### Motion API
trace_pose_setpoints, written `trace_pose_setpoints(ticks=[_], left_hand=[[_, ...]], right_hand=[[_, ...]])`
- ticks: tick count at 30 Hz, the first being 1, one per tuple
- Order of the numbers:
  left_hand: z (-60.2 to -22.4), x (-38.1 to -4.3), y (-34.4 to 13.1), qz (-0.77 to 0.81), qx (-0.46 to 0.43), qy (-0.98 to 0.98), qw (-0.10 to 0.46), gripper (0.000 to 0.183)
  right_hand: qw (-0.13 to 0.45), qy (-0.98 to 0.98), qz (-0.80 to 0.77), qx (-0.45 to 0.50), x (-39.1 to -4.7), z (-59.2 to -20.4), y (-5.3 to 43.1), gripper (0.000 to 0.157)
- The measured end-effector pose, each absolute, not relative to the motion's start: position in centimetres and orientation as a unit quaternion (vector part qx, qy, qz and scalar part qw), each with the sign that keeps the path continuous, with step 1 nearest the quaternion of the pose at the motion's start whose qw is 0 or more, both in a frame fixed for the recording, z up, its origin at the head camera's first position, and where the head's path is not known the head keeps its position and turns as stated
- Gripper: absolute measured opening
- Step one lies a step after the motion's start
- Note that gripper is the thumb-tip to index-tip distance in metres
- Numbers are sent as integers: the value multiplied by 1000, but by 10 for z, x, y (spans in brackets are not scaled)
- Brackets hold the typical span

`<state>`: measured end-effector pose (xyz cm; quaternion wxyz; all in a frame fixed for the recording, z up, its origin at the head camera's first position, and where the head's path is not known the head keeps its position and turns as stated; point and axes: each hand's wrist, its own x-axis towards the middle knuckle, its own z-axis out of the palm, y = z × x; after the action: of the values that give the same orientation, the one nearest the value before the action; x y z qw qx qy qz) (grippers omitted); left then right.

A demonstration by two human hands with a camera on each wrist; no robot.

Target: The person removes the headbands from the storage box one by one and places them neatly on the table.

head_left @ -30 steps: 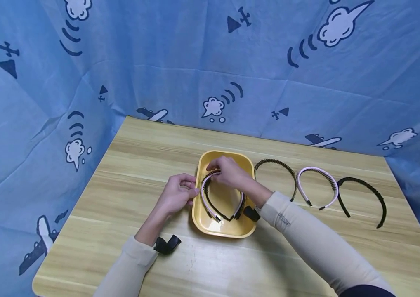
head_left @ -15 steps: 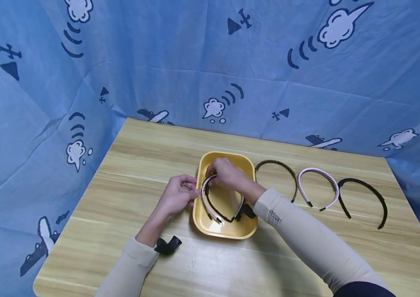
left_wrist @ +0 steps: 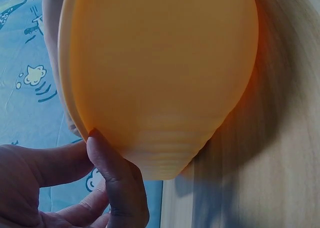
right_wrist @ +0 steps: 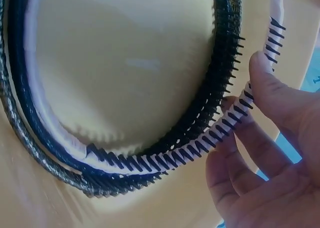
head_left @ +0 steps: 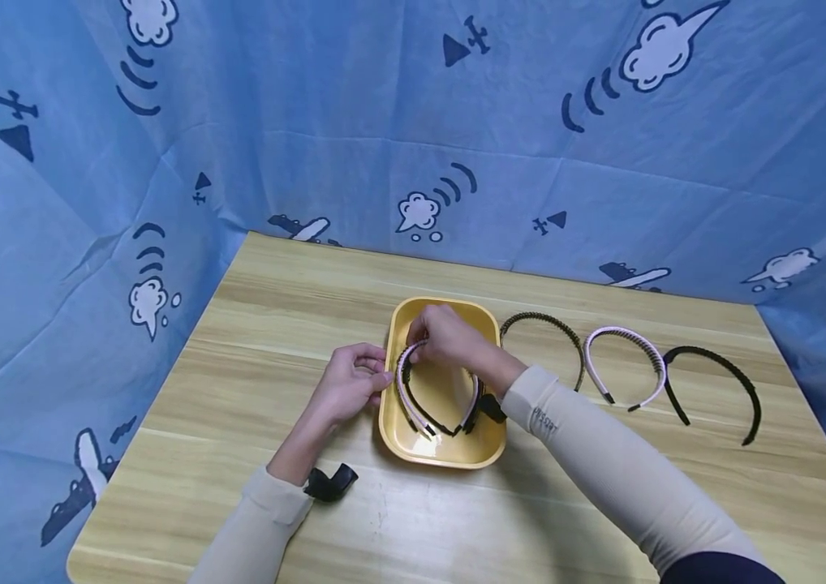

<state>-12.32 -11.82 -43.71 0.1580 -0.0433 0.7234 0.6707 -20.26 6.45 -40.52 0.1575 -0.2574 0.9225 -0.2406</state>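
A yellow plastic basin [head_left: 442, 465] sits on the table, with several headbands nested inside it. My left hand [head_left: 343, 380] pinches the basin's left rim between thumb and fingers; its outer wall fills the left wrist view. Inside the basin, my right hand [head_left: 445, 334] holds a pale pink headband [right_wrist: 276, 7] near its toothed top, thumb on one side and fingers on the other. Under it lie a black headband [right_wrist: 20, 77] and a brownish one [right_wrist: 12, 105], their curves roughly lined up with the pink one. My right hand covers part of the stack in the head view.
Right of the basin, a brown headband [head_left: 548, 319], a pale pink headband [head_left: 591, 369] and a black headband [head_left: 723, 362] lie in a row on the wooden table [head_left: 267, 324]. Blue patterned cloth [head_left: 354, 105] hangs behind and beside the table.
My right hand has shifted slightly left and down within the basin, still on the pink headband. The left hand stays at the rim.
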Motion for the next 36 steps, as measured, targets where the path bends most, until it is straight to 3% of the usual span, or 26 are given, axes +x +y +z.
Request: trace_pose_setpoints(ticks=[21,36], left_hand=[[-435,-122,-117,671,-38,725,149,36],[-435,-122,-116,672,-43,723,156,35]], right_hand=[[158,890,-301,-305,-201,-407,66,15],[121,883,-298,-341,-199,-407,66,15]])
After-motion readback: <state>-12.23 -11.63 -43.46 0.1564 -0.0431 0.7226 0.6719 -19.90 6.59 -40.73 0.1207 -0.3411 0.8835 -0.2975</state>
